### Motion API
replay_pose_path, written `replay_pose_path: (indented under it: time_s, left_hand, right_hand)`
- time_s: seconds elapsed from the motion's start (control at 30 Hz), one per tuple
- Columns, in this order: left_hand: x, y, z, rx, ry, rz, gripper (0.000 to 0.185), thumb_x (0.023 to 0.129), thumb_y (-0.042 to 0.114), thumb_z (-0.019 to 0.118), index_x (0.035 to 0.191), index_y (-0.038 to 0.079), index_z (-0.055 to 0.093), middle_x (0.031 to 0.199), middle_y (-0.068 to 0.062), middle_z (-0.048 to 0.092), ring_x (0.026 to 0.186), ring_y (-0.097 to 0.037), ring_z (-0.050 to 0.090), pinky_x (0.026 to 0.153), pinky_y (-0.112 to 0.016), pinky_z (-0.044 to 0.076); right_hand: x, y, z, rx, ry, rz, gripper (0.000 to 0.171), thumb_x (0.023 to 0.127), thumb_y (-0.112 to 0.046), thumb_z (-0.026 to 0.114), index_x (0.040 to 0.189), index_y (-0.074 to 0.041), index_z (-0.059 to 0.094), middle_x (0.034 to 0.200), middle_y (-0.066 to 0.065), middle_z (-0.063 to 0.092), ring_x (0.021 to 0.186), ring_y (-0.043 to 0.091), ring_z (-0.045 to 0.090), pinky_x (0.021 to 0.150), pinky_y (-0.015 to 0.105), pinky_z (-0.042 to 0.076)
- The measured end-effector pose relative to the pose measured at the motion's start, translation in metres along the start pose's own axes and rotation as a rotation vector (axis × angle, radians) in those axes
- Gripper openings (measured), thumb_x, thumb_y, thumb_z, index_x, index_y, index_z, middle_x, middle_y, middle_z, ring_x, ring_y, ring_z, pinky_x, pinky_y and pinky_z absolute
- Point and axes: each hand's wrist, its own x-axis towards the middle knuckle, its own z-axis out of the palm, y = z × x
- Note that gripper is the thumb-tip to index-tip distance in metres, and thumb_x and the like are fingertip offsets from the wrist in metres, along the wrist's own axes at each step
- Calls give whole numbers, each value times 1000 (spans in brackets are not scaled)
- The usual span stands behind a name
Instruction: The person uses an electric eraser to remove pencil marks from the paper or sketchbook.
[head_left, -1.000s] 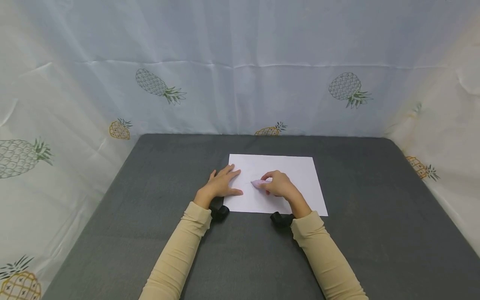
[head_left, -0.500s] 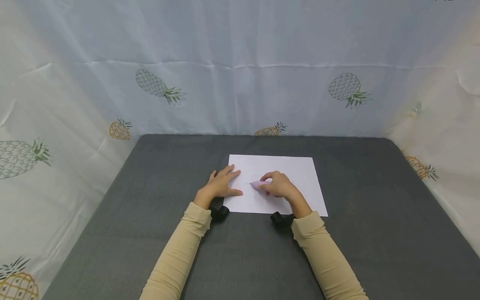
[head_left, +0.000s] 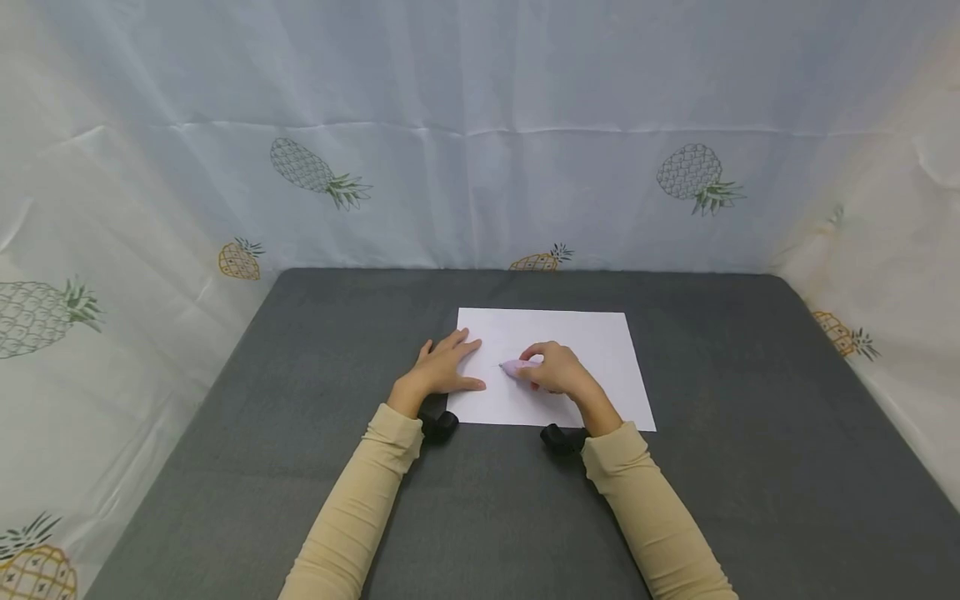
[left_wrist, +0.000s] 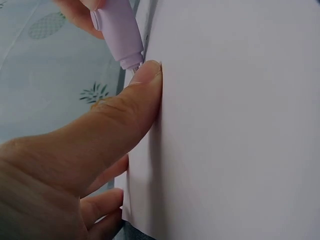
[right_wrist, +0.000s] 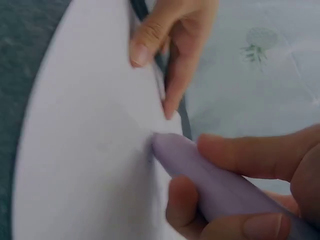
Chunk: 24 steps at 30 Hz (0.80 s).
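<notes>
A white sheet of paper (head_left: pixel 592 350) lies on the dark grey table. My left hand (head_left: pixel 442 367) rests on its left edge with fingers spread; in the left wrist view the thumb (left_wrist: pixel 125 107) presses the sheet. My right hand (head_left: pixel 558 369) grips a thick lilac pen-shaped tool (head_left: pixel 517 367), its narrow tip pointing left at the paper. The left wrist view shows a stepped end on this lilac tool (left_wrist: pixel 120 32), its tip partly behind my thumb. In the right wrist view my fingers and thumb wrap the lilac tool (right_wrist: pixel 200 175). A faint short line shows by the tip.
Black wrist-worn devices (head_left: pixel 440 427) sit under both wrists near the sheet's front edge. The grey table (head_left: pixel 480 517) extends around the paper. A pale curtain (head_left: pixel 465 192) with pineapple prints hangs behind the table and along its sides.
The lilac tool's tip has shifted very slightly left on the paper with my right hand. My left hand has stayed in place.
</notes>
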Motion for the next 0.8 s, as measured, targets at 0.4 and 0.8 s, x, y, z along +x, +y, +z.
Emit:
replay_pose_path:
  time_s: [0.4,0.8]
  left_hand:
    - [-1,1,0,2,-2,1,79,86,47,67,151,18,33,164,-11,17,153,-31,17,121,-63,7]
    - [-2,2,-2,0,-8,-12,80,86,47,67,152,18,32,164,-10,16,153,-31,17,121,-62,6]
  right_hand:
    - [0,1,1,-4,-13,-7,35,89,-30,66,116,-8,66,61,3,61,54,13,45,49,22,40]
    - [-2,-4,4,-64,16,-23,36,88,-33,66,115,-9,67,64,6,63,62,16,52,53,22,40]
